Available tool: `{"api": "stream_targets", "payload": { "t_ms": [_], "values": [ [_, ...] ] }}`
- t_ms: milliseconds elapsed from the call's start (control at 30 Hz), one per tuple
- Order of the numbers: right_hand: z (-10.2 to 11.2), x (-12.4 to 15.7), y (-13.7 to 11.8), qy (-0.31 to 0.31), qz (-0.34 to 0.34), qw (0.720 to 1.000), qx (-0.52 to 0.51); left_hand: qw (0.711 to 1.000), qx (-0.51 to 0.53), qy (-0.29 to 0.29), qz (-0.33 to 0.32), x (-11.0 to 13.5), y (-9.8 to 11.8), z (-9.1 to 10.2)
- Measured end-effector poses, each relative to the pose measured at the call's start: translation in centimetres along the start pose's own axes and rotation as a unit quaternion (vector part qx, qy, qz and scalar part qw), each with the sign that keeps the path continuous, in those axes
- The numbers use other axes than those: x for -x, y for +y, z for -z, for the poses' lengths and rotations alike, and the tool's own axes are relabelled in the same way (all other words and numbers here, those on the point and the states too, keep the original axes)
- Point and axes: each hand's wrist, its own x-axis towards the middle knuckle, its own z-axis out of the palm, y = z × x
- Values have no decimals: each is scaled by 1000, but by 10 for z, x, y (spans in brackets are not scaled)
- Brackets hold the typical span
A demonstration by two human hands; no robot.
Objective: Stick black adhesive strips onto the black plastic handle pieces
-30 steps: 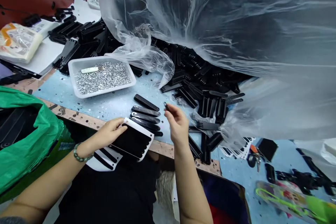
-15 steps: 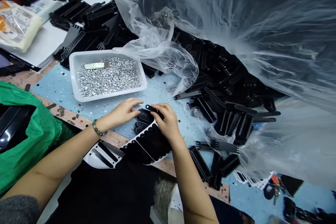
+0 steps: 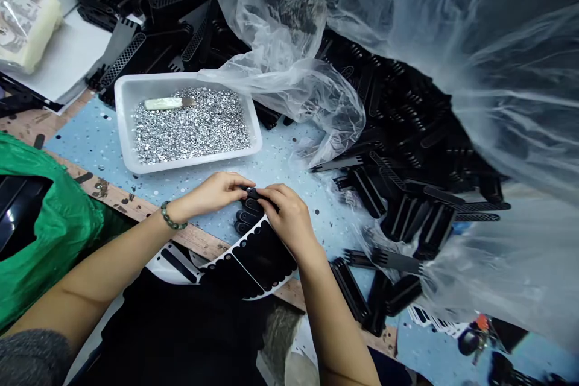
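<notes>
My left hand has thumb and fingers closed on one end of a small black strip with a rounded, holed tip. Pinching the same strip from the other side is my right hand. Just below lie several similar black strips, fanned out on the blue surface. A white backing sheet with black scallop-edged strips curves over the table edge under my right wrist. My fingers hide most of the held strip.
A white tray of small metal rings, with a pale-handled blade on top, stands ahead. A heap of black plastic parts under a clear plastic bag fills the right. A green bag is at the left.
My left hand has moved right and closed on the strip's end, which only my right hand held before. The view has shifted slightly.
</notes>
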Motion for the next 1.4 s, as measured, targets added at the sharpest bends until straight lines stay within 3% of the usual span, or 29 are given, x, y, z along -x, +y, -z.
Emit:
{"api": "stream_targets", "payload": {
  "t_ms": [233, 600, 1067, 1233, 1400],
  "values": [
    [2, -3, -5, -20, -18, 1000, 2, 999, -12, 37, -2, -3, 1, -8],
    [1, 1, 1, 16, -10, 998, -66, 998, 36, 14, 39, -3, 2, -3],
    [2, -3, -7, -19, -15, 1000, -3, 998, -19, 43, 47, -5, 11, -9],
    [14, 5, -4, -10, -112, 987, 114, 995, -31, 74, 57, -6, 9, -14],
    [27, 18, 17, -9, -170, 985, -20, 996, -15, 73, 57, -4, 7, -17]
  ]
}}
